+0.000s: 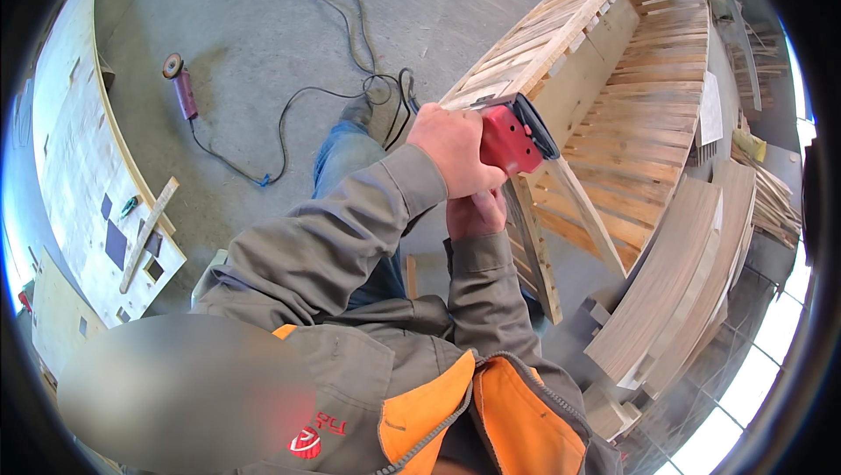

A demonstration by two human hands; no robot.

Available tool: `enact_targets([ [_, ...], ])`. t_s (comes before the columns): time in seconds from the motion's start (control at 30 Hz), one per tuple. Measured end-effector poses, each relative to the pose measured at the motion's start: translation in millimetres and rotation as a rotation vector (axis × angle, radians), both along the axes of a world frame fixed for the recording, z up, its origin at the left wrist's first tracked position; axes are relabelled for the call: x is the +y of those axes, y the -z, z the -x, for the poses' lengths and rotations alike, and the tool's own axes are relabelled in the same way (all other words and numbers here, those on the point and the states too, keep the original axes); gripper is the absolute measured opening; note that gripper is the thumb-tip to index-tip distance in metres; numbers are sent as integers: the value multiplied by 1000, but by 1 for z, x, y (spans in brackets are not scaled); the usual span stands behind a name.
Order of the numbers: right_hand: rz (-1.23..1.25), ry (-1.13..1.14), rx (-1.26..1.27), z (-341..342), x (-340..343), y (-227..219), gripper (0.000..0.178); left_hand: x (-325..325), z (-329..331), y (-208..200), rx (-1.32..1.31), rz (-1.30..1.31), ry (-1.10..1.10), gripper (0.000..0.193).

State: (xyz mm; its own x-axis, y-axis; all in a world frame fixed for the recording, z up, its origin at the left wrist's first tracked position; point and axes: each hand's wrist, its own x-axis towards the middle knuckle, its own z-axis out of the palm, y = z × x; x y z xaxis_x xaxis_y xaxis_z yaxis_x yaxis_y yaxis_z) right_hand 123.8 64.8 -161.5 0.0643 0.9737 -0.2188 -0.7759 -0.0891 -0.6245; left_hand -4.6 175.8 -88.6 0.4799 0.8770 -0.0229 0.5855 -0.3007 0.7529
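Hands (448,145) two, at one red power tool (508,140).

sander (511,144): at near end of crate (655,94). grinder (183,89): on floor (236,28), left of crate. stick (147,237): on panel (88,146), far left. boards (670,269): right of crate.

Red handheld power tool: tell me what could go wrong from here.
The bare left hand grips the red boxy power tool close to its black side, so it might slip onto a moving part. The thin black cord loops beside the grey shoe; a step could snag it. Contact with the pale slatted wooden frame might make the tool kick.
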Motion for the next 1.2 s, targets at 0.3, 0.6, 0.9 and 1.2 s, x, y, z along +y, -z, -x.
enact_targets([
  [0.3,13,-17,-5,-8,-7,2,70,-3,-6,8,-7,-4,42,57],
  [0.6,-7,-39,-26,-3,3,1,74,0,0,7,-44,-28,-25,55],
  [0.9,21,-30,-52,-1,-2,-3,73,1,3,8,-55,-27,2,55],
  [1.2,21,-13,-33,16,9,-8,70,12,14,13,-147,-61,40,52],
])
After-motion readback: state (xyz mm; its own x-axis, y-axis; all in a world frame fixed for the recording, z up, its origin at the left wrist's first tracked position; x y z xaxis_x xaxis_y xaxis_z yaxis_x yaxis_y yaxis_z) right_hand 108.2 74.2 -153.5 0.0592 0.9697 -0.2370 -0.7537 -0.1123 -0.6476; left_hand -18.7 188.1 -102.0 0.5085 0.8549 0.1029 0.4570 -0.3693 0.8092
